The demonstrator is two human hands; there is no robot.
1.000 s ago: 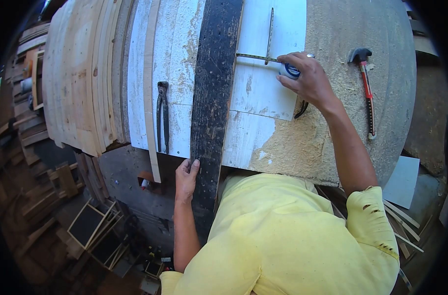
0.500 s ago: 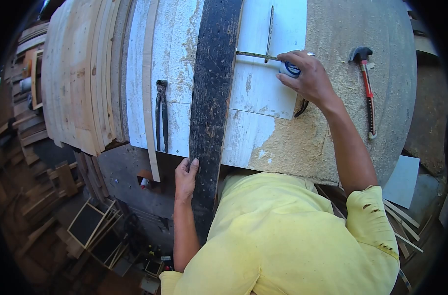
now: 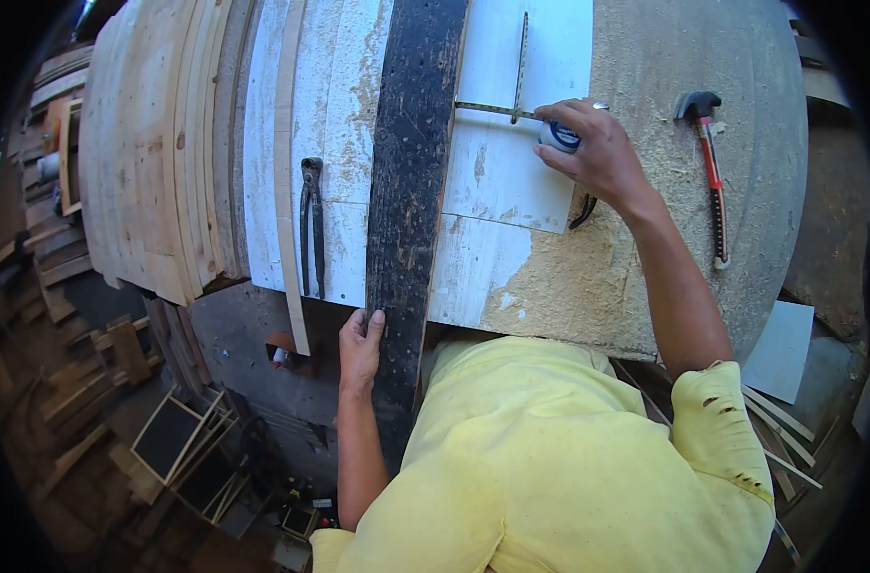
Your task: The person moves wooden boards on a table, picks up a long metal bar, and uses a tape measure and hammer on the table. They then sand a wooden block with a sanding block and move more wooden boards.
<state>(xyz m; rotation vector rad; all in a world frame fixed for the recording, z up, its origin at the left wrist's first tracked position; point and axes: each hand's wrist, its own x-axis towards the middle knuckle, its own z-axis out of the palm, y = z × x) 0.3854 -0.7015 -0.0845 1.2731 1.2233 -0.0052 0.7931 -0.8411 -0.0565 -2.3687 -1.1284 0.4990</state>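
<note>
A long black-painted board (image 3: 416,143) lies lengthwise across the bench and reaches over its near edge. My left hand (image 3: 360,349) grips the board's left edge near that end, thumb on top. In my right hand (image 3: 599,153) is a tape measure (image 3: 562,137), with its blade (image 3: 497,109) drawn out leftward to the board's right edge. A thin marked strip (image 3: 522,67) runs away from me, meeting the blade near the case. Both are above a white panel (image 3: 511,177). Under my right wrist a curved black tool part (image 3: 583,212) shows, mostly hidden.
Pincers (image 3: 311,229) lie left of the board beside a narrow wood strip (image 3: 287,172). A red-handled hammer (image 3: 712,177) rests on the right, among sawdust (image 3: 559,277). Planks (image 3: 158,143) are stacked at the far left. Wood scraps and frames (image 3: 172,435) litter the floor.
</note>
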